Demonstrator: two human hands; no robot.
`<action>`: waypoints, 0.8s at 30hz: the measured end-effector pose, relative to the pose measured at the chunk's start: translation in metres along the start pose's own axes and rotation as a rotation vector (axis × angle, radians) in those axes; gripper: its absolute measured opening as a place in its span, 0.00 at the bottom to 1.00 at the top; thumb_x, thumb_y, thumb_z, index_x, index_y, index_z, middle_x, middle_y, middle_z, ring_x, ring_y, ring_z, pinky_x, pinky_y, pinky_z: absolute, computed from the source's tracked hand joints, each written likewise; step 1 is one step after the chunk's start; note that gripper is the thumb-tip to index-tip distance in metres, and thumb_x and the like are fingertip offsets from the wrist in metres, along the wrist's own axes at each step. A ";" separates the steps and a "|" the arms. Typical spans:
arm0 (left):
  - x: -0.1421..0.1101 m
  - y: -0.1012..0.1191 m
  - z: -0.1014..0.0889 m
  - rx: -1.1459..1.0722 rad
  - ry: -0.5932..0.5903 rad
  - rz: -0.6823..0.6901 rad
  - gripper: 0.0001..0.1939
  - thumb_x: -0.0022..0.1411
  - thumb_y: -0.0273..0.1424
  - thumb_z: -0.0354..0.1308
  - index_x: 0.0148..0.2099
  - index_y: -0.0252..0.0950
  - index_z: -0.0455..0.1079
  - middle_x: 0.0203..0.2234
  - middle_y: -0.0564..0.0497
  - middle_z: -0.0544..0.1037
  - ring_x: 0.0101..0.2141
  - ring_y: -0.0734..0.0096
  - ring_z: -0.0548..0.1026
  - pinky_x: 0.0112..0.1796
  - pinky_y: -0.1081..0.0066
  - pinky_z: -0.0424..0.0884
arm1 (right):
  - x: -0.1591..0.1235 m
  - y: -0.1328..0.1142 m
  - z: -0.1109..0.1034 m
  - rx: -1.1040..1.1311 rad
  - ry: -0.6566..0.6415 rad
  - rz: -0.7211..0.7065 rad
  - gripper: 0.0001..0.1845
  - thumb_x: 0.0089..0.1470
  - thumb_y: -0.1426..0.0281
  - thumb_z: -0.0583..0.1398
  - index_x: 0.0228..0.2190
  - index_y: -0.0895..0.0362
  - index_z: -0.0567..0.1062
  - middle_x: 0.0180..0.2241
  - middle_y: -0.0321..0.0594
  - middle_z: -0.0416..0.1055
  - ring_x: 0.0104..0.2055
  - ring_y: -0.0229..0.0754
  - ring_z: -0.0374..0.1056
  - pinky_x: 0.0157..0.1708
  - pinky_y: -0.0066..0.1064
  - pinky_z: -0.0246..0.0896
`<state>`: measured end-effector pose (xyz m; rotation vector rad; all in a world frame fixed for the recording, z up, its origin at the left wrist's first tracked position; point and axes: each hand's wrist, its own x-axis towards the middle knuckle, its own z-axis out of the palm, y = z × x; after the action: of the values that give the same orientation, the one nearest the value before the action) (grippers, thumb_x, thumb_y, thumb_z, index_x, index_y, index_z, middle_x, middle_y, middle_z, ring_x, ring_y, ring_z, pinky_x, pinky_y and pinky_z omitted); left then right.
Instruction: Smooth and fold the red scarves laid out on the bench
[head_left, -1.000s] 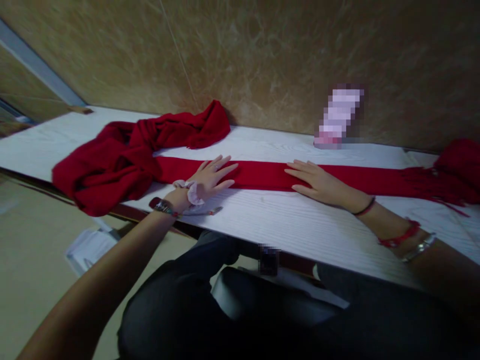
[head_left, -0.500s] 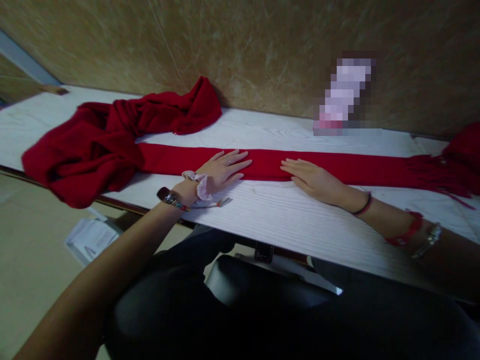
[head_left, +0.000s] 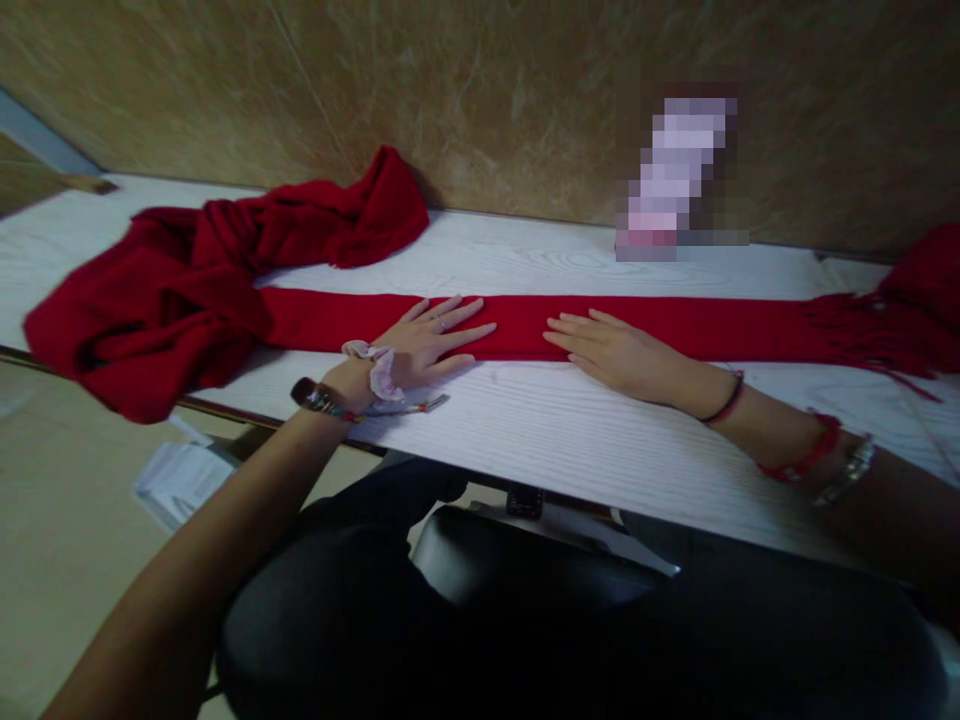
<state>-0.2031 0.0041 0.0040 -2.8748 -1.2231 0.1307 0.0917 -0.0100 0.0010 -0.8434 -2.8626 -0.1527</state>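
A red scarf (head_left: 517,330) lies in a long flat strip along the white wood-grain table. On its middle rests my left hand (head_left: 431,340), palm down with fingers spread; a ring and a pale scrunchie show on it. To the right, my right hand (head_left: 607,352) lies flat over the scarf's near edge, fingers stretched out. A short stretch of red cloth shows between the two hands. Toward the left end the cloth is bunched into a loose, crumpled heap (head_left: 150,300). Fringe (head_left: 855,325) hangs out at the right end, beside more red cloth (head_left: 934,285).
The white table (head_left: 525,440) runs along a brown marbled wall (head_left: 487,100). A pixelated pinkish object (head_left: 675,170) stands at the back by the wall. Below the front edge are my dark-clothed legs (head_left: 315,620). A whitish object (head_left: 184,480) sits lower left, near the floor.
The whole view has shifted slightly. My right hand lies a little further onto the scarf, its fingers more apart. Both hands stay flat on the cloth.
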 end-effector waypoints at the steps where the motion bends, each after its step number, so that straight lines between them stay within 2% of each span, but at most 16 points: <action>1: -0.001 0.000 -0.001 0.000 -0.004 0.002 0.26 0.65 0.46 0.34 0.63 0.47 0.45 0.63 0.52 0.39 0.61 0.59 0.40 0.56 0.51 0.41 | 0.000 0.000 -0.001 0.007 -0.003 0.003 0.22 0.60 0.73 0.44 0.54 0.62 0.62 0.57 0.48 0.58 0.60 0.44 0.50 0.56 0.45 0.47; 5: 0.001 0.003 -0.006 -0.008 -0.006 -0.004 0.26 0.66 0.46 0.33 0.63 0.46 0.46 0.63 0.52 0.41 0.61 0.58 0.41 0.56 0.50 0.42 | 0.001 0.000 -0.001 0.033 -0.007 0.010 0.22 0.60 0.72 0.44 0.54 0.61 0.61 0.57 0.47 0.58 0.60 0.44 0.49 0.56 0.46 0.47; 10: 0.021 0.018 -0.014 0.002 0.059 0.021 0.24 0.67 0.41 0.31 0.64 0.46 0.45 0.63 0.53 0.45 0.61 0.62 0.44 0.57 0.55 0.44 | 0.000 0.004 0.003 0.069 0.022 -0.021 0.21 0.60 0.73 0.46 0.54 0.56 0.62 0.56 0.42 0.59 0.60 0.43 0.49 0.57 0.47 0.46; 15: 0.028 0.027 -0.007 0.022 0.021 0.015 0.27 0.66 0.42 0.35 0.64 0.39 0.44 0.62 0.50 0.45 0.61 0.62 0.43 0.57 0.58 0.44 | -0.002 0.005 0.000 0.154 0.023 -0.040 0.20 0.59 0.74 0.48 0.52 0.58 0.65 0.54 0.41 0.63 0.58 0.40 0.53 0.57 0.41 0.48; 21: 0.023 0.023 0.000 0.025 0.010 -0.005 0.26 0.66 0.42 0.37 0.64 0.42 0.45 0.62 0.52 0.45 0.61 0.62 0.44 0.57 0.57 0.43 | -0.004 0.003 -0.006 0.221 0.056 0.003 0.18 0.56 0.76 0.50 0.48 0.61 0.69 0.50 0.43 0.67 0.53 0.39 0.61 0.54 0.36 0.55; 24: 0.023 0.023 0.000 0.020 0.032 0.002 0.26 0.66 0.41 0.37 0.64 0.42 0.46 0.62 0.51 0.46 0.61 0.61 0.45 0.57 0.56 0.44 | -0.004 0.002 -0.007 0.223 0.089 0.022 0.19 0.55 0.78 0.50 0.47 0.59 0.70 0.49 0.42 0.68 0.51 0.39 0.63 0.53 0.37 0.58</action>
<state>-0.1707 0.0052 0.0009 -2.8496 -1.2065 0.0956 0.0970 -0.0112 0.0070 -0.8013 -2.7218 0.1265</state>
